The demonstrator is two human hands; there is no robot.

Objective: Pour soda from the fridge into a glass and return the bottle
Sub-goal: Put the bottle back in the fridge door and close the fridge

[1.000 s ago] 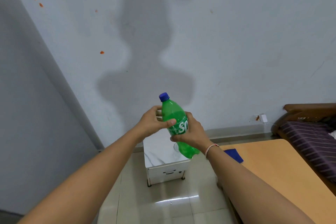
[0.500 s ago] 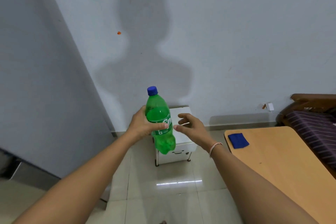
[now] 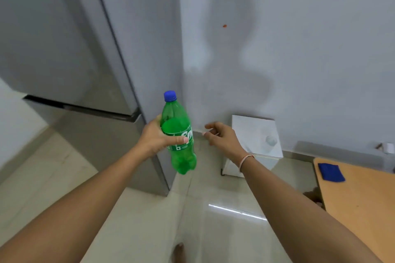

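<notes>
Green bottle (image 3: 179, 134) with blue cap (image 3: 170, 95); grey fridge (image 3: 70, 49); blue, perhaps cloth, patch (image 3: 330, 172).

**Green bottle held up beside the closed fridge**

The left hand (image 3: 155, 136) grips a green soda bottle (image 3: 178, 134) round its label, blue cap (image 3: 170, 95) on and pointing to 12 o'clock. The right hand (image 3: 222, 137) hangs loose and empty at 3 o'clock from the bottle, apart from it. The grey fridge (image 3: 70, 49) stands at 10 o'clock, doors closed. A small white stand (image 3: 256, 134) sits against the wall at 2 o'clock. A blue cloth (image 3: 330, 172) lies on the wooden tabletop (image 3: 359, 203) at 4 o'clock.
</notes>
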